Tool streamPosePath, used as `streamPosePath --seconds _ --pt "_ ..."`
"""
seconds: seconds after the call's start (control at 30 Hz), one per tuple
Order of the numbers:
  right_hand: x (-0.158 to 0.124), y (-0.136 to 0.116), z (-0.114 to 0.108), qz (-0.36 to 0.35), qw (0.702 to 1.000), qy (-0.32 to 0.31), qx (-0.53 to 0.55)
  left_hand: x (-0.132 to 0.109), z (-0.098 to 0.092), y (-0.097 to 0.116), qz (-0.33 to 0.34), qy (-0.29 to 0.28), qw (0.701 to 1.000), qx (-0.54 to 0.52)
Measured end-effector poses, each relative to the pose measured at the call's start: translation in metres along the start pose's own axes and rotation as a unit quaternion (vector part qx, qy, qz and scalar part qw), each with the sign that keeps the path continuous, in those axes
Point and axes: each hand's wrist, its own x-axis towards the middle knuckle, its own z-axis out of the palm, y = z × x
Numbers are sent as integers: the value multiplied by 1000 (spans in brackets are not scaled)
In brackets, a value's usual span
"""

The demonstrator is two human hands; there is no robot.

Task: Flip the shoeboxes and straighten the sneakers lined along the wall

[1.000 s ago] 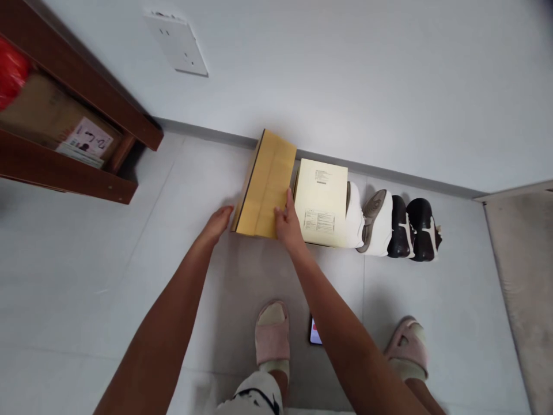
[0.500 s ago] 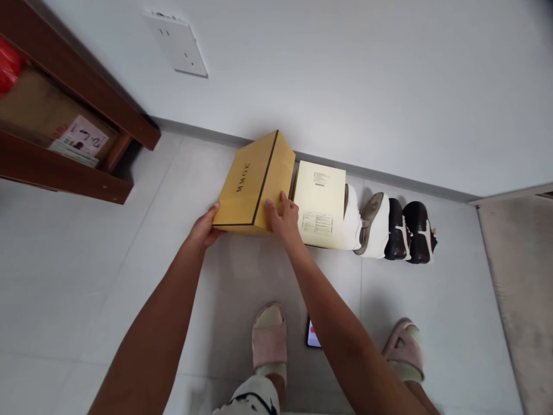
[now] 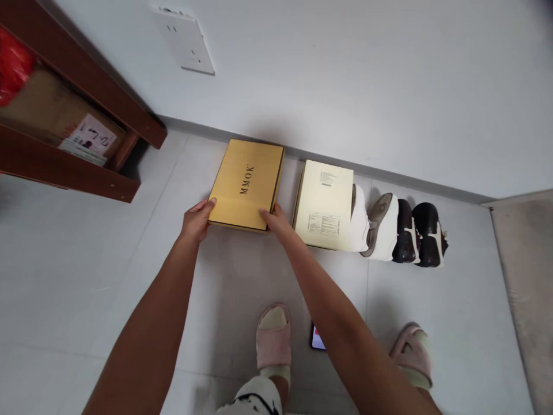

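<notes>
Your left hand and right hand, thumbs pressed on top, clasp the near corners of the yellow box. It is left of the cream box, long axis toward the wall, "MMOK" reading away from you; the cream box's print is illegible.

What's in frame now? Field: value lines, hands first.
left hand: on yellow box, near left corner, thumb on top
right hand: on yellow box, near right corner, thumb on top
yellow box face: up, reads MMOK
right of yellow box: cream box, printed face up, gap between
right of cream box: white shoes, then dark shoes
floor near feet: phone, partly hidden by right forearm
wall: outlet plate
</notes>
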Motion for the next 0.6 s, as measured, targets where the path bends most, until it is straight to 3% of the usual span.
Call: streamPosePath --seconds 0.17,0.4,0.6 --pt "8 0 0 82 996 10 38 13 11 0 11 1 1000 14" --pt "36 1 1 31 997 61 -26 29 25 2 32 23 999 15" --pt "35 -8 0 18 993 64 -94 34 26 -1 58 13 998 21"
